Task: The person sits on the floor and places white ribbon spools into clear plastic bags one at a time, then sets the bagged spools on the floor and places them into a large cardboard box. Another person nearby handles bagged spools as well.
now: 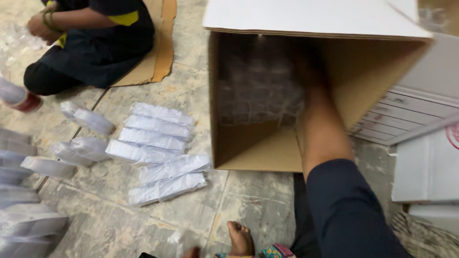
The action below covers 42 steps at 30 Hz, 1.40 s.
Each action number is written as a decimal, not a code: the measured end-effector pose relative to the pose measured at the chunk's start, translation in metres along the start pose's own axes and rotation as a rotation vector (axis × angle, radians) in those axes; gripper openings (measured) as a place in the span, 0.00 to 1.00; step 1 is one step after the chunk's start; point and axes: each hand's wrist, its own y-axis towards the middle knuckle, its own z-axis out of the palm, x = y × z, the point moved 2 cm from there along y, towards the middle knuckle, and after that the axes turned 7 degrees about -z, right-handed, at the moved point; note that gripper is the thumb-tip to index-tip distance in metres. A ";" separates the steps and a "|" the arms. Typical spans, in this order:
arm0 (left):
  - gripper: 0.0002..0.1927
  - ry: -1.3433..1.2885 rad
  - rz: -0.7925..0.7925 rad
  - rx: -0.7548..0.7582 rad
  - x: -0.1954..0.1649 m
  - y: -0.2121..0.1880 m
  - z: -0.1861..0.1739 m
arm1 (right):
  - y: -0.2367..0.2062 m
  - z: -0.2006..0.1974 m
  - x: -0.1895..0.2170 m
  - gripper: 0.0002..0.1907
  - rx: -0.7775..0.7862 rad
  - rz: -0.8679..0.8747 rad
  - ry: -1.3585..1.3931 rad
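Note:
My right hand is deep inside a large open cardboard box, with my forearm and dark blue sleeve running in from the lower right. The hand is blurred and in shadow next to a stack of clear plastic packs against the box's far side. Whether its fingers grip a pack cannot be told. My left hand is out of view.
Several clear-wrapped packs lie in rows on the stone floor left of the box, with more at the left edge. Another person in dark clothes sits on a cardboard sheet at the top left. White cartons stand at the right. My bare foot is at the bottom.

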 end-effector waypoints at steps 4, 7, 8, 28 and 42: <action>0.12 -0.120 -0.133 0.026 0.079 0.046 0.038 | 0.002 0.023 0.005 0.13 0.042 0.020 -0.037; 0.11 -0.217 -0.108 0.019 0.100 0.055 0.061 | -0.003 0.051 0.022 0.12 0.100 -0.060 -0.010; 0.11 -0.254 -0.079 0.008 0.100 0.054 0.066 | -0.003 0.060 0.027 0.12 0.113 -0.085 -0.002; 0.10 -0.188 -0.030 0.069 0.079 0.029 0.043 | -0.182 0.105 0.137 0.06 -0.212 -0.668 -0.132; 0.20 -0.485 -0.205 -0.579 0.116 0.052 -0.127 | -0.374 0.034 0.188 0.01 -0.417 -0.805 0.466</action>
